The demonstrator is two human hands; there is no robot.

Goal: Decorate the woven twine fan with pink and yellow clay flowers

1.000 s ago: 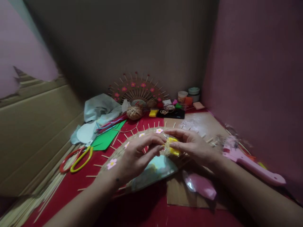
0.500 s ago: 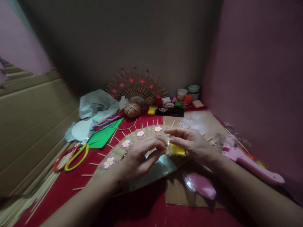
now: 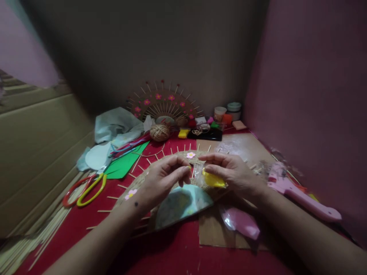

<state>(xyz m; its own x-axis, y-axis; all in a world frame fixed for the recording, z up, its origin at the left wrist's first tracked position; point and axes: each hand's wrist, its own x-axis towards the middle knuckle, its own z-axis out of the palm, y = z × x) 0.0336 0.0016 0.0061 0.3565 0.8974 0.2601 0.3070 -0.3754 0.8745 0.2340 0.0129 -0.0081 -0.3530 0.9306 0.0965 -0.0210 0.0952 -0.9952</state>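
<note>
A plastic packet of yellow clay (image 3: 213, 178) is gripped between the thumb and fingers of my right hand (image 3: 229, 172). To its left, my left hand (image 3: 169, 173) is pinched, with a tiny yellow bit at the fingertips. Under both hands lies a woven half-round fan (image 3: 137, 182) with thin sticks around its edge. Pink clay flowers with yellow centres, such as this flower (image 3: 190, 155), sit on the weave. A shiny half-round mirror-like piece (image 3: 183, 202) is at its base. My left hand covers part of the fan.
Scissors (image 3: 92, 189) and green sheet (image 3: 122, 164) lie left; long sticks (image 3: 51, 225) run along the cardboard. Behind are a twine ball (image 3: 159, 132) and a finished fan (image 3: 164, 100). At right are a pink glue gun (image 3: 304, 196) and a pink clay packet (image 3: 243, 223).
My left hand has moved slightly left, away from the yellow packet, uncovering more of the shiny half-round piece. My right hand still holds the packet.
</note>
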